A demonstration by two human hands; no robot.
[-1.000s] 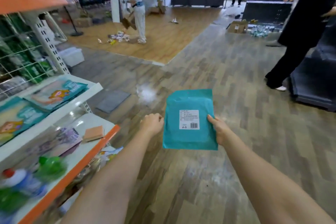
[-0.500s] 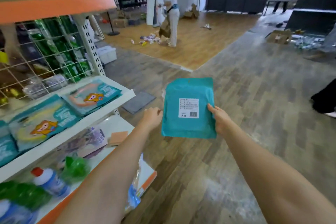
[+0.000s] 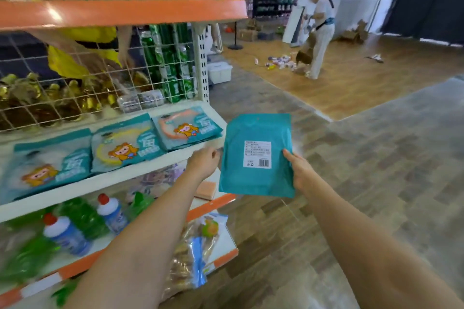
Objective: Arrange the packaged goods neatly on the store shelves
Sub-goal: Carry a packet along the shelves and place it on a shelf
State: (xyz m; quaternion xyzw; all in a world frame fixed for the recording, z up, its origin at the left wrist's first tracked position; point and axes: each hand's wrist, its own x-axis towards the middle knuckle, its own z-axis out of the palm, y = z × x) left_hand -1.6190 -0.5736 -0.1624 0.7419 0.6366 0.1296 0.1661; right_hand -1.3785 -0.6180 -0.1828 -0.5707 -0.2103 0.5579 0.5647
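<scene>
Teal packet [image 3: 256, 155] held up beside the store shelf [image 3: 120, 178].
Right hand [image 3: 300, 170] pinched its right edge, thumb on the front; left hand [image 3: 204, 162] was curled loosely beside it, grip unclear.

Teal packet [image 3: 256, 155] (white label [image 3: 258, 153]).

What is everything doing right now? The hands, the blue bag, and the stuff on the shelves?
Teal packet: held upright in the air, label side facing us.
Right hand: gripping the packet's right edge.
Left hand: curled at the packet's left edge; grip unclear.
Cartoon packets: lying flat, side by side on the white shelf.
Red-capped bottles: lying tipped on the shelf below.
</scene>
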